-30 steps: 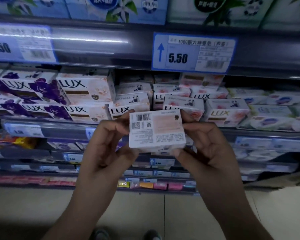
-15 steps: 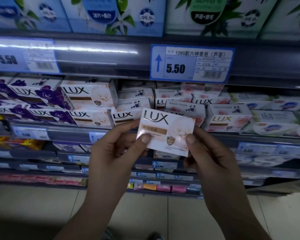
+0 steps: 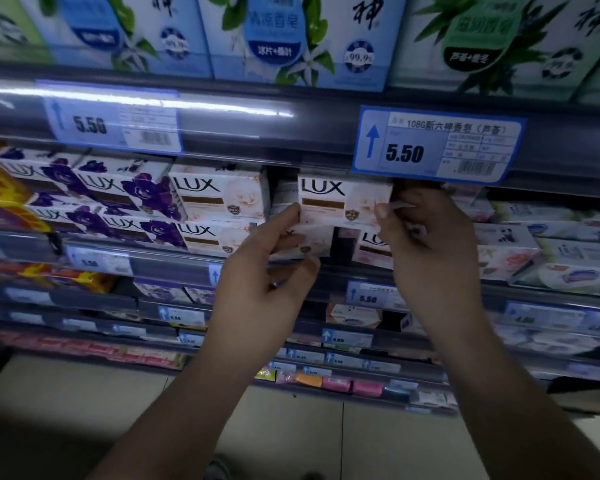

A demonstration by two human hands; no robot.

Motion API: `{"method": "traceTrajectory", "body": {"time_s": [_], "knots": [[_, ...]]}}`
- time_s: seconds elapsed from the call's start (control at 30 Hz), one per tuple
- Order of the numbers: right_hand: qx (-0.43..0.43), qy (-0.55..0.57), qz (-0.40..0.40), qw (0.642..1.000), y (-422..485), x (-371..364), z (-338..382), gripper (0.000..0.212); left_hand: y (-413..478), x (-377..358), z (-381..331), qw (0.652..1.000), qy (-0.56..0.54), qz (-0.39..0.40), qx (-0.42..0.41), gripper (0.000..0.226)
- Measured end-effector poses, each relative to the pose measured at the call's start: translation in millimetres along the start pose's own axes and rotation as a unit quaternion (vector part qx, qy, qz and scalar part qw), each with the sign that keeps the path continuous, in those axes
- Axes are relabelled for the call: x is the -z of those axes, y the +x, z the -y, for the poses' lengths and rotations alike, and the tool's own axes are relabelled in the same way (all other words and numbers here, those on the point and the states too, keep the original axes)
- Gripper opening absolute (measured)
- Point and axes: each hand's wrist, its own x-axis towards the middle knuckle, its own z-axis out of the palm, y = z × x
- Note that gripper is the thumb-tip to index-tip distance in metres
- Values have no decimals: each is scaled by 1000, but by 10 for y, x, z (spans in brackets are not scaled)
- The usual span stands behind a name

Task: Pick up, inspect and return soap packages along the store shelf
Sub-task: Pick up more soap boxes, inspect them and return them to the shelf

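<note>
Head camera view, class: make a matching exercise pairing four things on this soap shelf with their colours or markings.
Things:
1. White LUX soap box held in both hands
2. LUX soap boxes stacked at the left of the same shelf
3. Tall soap box on the top shelf, far right
4. Rectangular price tag above the right hand

Descriptions:
A. Blue border, blue arrow, 5.50
B. Green label
C. Pale pink flower, brown band
D. Purple flowers

Pairs: 1-C, 2-D, 3-B, 4-A
</note>
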Motion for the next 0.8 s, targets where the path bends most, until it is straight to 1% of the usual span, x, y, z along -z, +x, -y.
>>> {"method": "traceTrajectory", "body": {"time_s": [0.13,0.27,0.4,0.5,0.57,0.63,0.67,0.73,0.8], "knots": [[0,-53,7,999,105,-26,-11,20,27,33,19,999,48,8,-7,58],[2,-41,15,999,122,-25,17,10,7,90,22,999,40,-5,-25,59],[0,-78,37,996,120,-70,11,20,16,104,51,996,89,8,-21,62],[-8,-58,33,998,97,-48,32,17,-20,100,33,994,102,14,-35,64],[-2,-30,-13,999,4,-26,73,14,-58,136,13,996,83,-4,-41,59],[22,21,-60,998,-154,-50,165,15,-126,222,18,995,66,-56,-48,47],[37,37,-59,997,-246,-96,228,15,-162,280,32,993,57,-90,-46,42],[50,39,1,998,-409,-256,344,11,-200,403,79,989,34,-141,-27,37],[29,34,83,996,-518,-467,425,17,-186,508,124,987,35,-160,-8,46]]}}
